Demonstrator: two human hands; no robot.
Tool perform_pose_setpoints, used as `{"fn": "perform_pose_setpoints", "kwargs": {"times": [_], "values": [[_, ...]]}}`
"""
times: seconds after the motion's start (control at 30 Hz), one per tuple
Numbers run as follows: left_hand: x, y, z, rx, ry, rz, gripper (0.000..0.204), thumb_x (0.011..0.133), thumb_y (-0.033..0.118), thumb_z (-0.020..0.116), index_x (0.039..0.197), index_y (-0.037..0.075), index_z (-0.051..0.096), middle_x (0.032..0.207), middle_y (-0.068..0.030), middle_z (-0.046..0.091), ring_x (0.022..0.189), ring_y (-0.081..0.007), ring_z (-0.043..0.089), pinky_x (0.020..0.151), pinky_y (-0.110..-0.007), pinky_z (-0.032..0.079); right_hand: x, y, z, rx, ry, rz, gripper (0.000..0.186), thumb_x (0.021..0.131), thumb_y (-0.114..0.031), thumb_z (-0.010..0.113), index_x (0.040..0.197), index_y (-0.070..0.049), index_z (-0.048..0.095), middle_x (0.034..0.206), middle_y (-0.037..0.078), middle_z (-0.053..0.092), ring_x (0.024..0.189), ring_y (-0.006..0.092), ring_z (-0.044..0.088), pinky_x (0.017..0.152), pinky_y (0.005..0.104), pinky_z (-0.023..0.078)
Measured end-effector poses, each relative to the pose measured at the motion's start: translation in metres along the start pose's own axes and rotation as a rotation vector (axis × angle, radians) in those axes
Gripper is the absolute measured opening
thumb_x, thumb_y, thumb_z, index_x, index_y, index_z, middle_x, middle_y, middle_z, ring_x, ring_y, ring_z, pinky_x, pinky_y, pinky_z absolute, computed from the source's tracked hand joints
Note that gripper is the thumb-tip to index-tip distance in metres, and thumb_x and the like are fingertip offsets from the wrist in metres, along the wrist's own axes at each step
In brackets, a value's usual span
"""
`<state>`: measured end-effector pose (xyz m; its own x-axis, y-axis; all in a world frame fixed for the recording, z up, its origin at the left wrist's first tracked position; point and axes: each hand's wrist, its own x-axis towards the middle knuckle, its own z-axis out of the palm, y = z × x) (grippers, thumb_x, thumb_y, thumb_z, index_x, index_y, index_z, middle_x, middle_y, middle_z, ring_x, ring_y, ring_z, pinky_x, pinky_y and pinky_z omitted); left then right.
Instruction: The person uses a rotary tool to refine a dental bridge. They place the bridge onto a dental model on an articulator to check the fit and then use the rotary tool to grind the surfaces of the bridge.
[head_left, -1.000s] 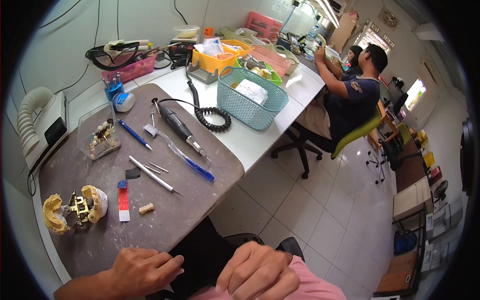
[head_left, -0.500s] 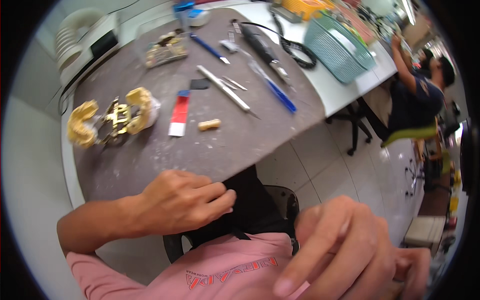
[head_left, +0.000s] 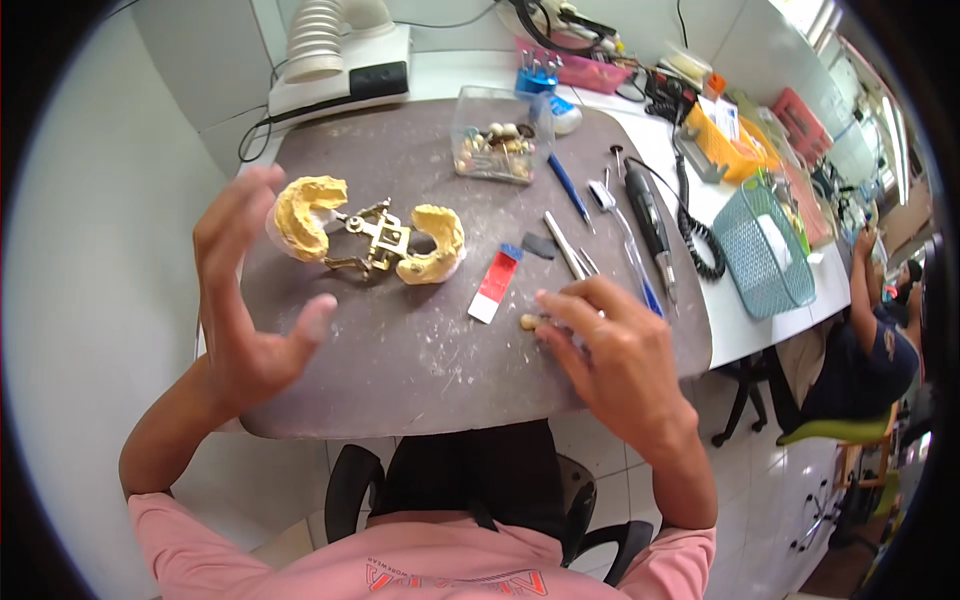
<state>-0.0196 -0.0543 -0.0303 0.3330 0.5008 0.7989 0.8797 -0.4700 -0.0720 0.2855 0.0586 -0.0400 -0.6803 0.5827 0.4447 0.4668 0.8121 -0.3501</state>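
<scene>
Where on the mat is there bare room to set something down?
The front of the mat, speckled but otherwise bare, lies between the left hand and right hand, nearer the edge than the articulator and paper strip. Another patch sits behind the articulator, bordered by the hose unit and box. Crowded on the right: pen, brush and handpiece lie close together.

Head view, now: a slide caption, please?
Right hand over a small tan dental piece, left hand open near yellow dental casts on a brass-coloured articulator.

yellow casts (head_left: 305, 222) wide open left of a small, half-hidden, seemingly knobbly beige piece (head_left: 528, 322)
</scene>
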Motion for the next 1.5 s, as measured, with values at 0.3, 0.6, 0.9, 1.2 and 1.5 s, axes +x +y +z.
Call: {"fn": "perform_pose_setpoints", "kwargs": {"times": [0.3,0.6,0.9,1.2,1.5], "values": [[-0.012,-0.014,0.015,-0.498,-0.252,-0.843,0.114,0.072,0.010,0.085,0.159,0.011,0.011,0.157,-0.0169,0.029,0.144,-0.0284,0.033,0.122,-0.042,0.025,0.029,0.040,-0.026,-0.003,0.284,0.109,0.009,0.088,-0.009,0.071,0.096,-0.008,0.075,0.085,0.009,0.066,0.071,0.0271,0.067,0.070,0.0342,0.053],[-0.011,-0.018,0.027,-0.740,-0.115,-0.966,0.079,0.086,-0.005,0.072,0.151,0.012,0.030,0.138,-0.0090,0.050,0.125,-0.0177,0.053,0.108,-0.033,0.046,0.036,0.063,-0.026,-0.266,0.047,0.085,0.011,0.091,-0.015,0.069,0.091,-0.006,0.074,0.087,0.009,0.068,0.072,0.0284,0.068,0.068,0.0385,0.053],[0.018,-0.006,0.065,-0.807,-0.093,-0.972,0.075,0.088,-0.008,0.069,0.148,0.013,0.030,0.135,-0.0077,0.049,0.121,-0.0142,0.053,0.106,-0.031,0.047,0.099,0.033,-0.021,0.149,0.144,-0.198,0.012,0.090,-0.007,0.068,0.100,-0.002,0.072,0.090,0.012,0.070,0.076,0.0255,0.070,0.067,0.0351,0.054],[0.020,-0.005,0.064,-0.830,-0.113,-0.986,0.079,0.088,-0.006,0.069,0.151,0.014,0.026,0.139,-0.0096,0.047,0.124,-0.0168,0.054,0.109,-0.035,0.047,0.097,0.027,0.002,0.097,0.052,-0.383,0.011,0.085,-0.010,0.075,0.095,-0.007,0.074,0.085,0.007,0.070,0.075,0.0243,0.068,0.068,0.0355,0.054],[0.022,-0.001,0.056,-0.235,0.040,-0.536,0.089,0.077,0.011,0.082,0.151,0.010,0.031,0.144,-0.0149,0.045,0.135,-0.0346,0.046,0.119,-0.048,0.026,0.099,0.034,0.010,0.103,0.058,-0.513,0.009,0.082,-0.011,0.077,0.091,-0.008,0.074,0.086,0.005,0.071,0.079,0.0223,0.069,0.069,0.0349,0.056]]}}
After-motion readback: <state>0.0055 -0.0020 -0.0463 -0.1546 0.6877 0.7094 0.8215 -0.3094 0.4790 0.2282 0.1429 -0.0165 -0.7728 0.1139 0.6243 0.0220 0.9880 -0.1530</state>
